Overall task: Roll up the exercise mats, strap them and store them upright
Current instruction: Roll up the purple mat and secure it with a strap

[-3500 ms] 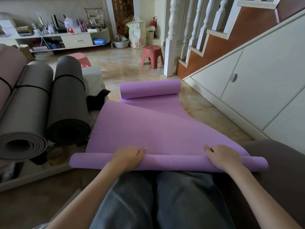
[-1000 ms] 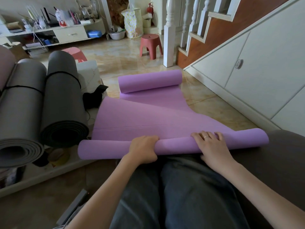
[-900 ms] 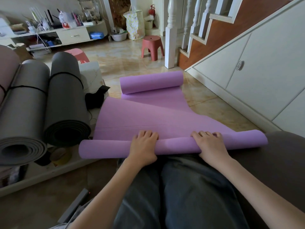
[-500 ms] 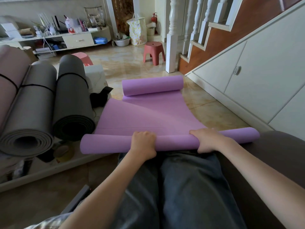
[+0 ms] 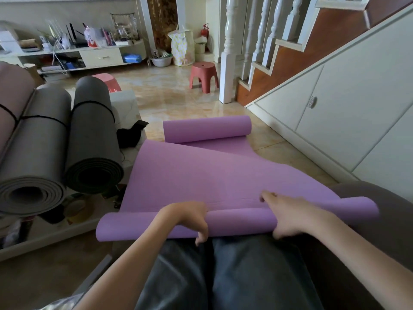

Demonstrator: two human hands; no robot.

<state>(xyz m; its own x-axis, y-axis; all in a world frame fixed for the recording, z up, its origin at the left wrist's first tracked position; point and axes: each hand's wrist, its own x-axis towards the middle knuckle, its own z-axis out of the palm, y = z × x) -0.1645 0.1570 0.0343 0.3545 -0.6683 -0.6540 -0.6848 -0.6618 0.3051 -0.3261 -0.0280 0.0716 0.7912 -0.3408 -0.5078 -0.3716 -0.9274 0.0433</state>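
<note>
We sit with a purple mat (image 5: 201, 173) stretched out ahead of our knees, and we take this mat as our landmark. Its near end is wound into a roll lying across our lap, while its far end is curled into a second, shorter roll on the tiled floor (image 5: 169, 97); the flat stretch between them rises toward us. Our left hand (image 5: 190, 218) sits on the near roll left of its middle, fingers curled over the top and thumb tucked beneath, so it grips the roll. Our right hand (image 5: 288, 215) grasps the same roll right of its middle, fingers wrapped over the far side and thumb beneath; it is blurred. To the left of the mat lie rolled grey mats (image 5: 67, 148), each bound with a black strap (image 5: 91, 104), lying on their sides with their spiral ends facing us. A black cloth (image 5: 130, 135) lies between them and the mat's far roll. Beyond the far roll stands a red stool (image 5: 203, 76), near a white stair post (image 5: 228, 52). Right of the mat runs a white cabinet wall (image 5: 335, 113) under the stairs.
</note>
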